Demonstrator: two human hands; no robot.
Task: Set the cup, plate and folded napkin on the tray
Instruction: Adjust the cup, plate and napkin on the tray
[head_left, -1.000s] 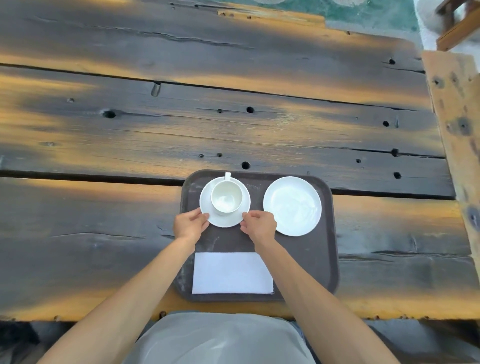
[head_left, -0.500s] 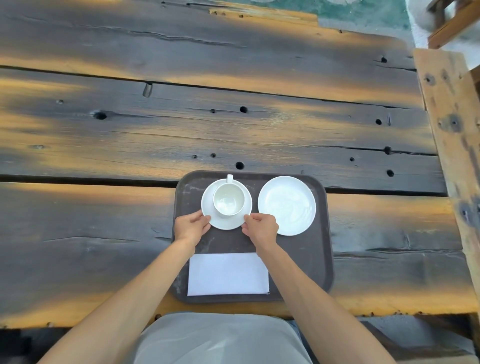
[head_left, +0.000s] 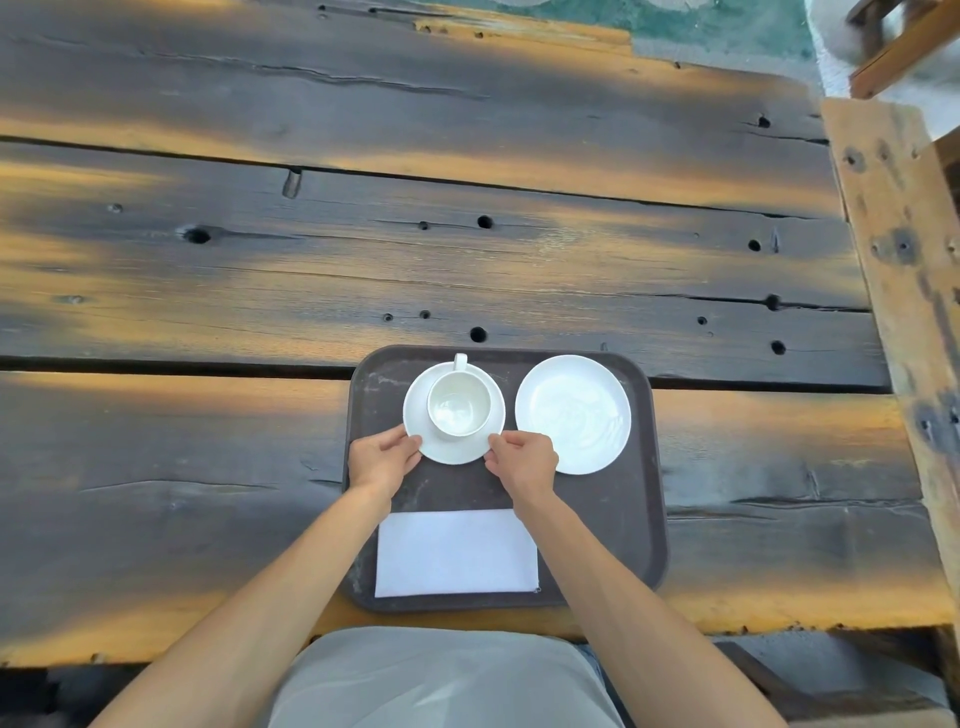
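Observation:
A dark brown tray (head_left: 618, 509) lies at the near edge of the wooden table. On its far left a white cup (head_left: 459, 404) stands on a white saucer (head_left: 452, 451), handle pointing away from me. A white plate (head_left: 573, 414) rests on the tray's far right. A folded white napkin (head_left: 456, 553) lies flat at the tray's near left. My left hand (head_left: 381, 458) pinches the saucer's near-left rim. My right hand (head_left: 523, 460) pinches its near-right rim, next to the plate.
The table (head_left: 363, 249) is made of dark, weathered planks with gaps and holes. A raw wooden beam (head_left: 898, 249) runs along its right side. Wooden furniture (head_left: 904, 47) shows at the top right corner.
Both hands stay on the saucer's rim. The cup, saucer, plate and napkin keep their places on the tray. Only the camera view has shifted slightly.

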